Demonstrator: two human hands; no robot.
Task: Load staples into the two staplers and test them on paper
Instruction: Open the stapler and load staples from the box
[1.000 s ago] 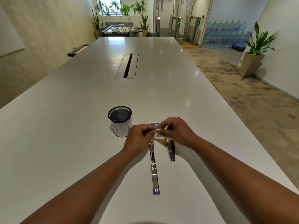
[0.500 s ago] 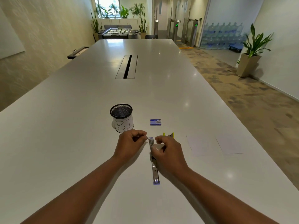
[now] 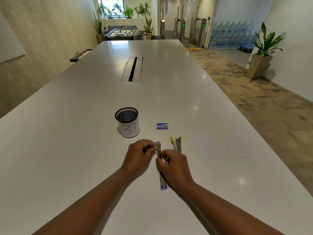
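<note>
Both hands (image 3: 140, 155) have apparently reached purple stapler (image 3: 159, 150)

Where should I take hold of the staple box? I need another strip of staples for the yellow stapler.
Pinch the staple box across its two long sides, coming straight down from above. It lies flat on the table with open space all round, and probably too low to take from the side. The right hand is nearer.

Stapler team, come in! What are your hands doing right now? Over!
Left hand and right hand both pinching at the opened purple stapler, flat on the table. Yellow stapler waiting, also opened. Paper untouched. Nothing in the way.
</note>
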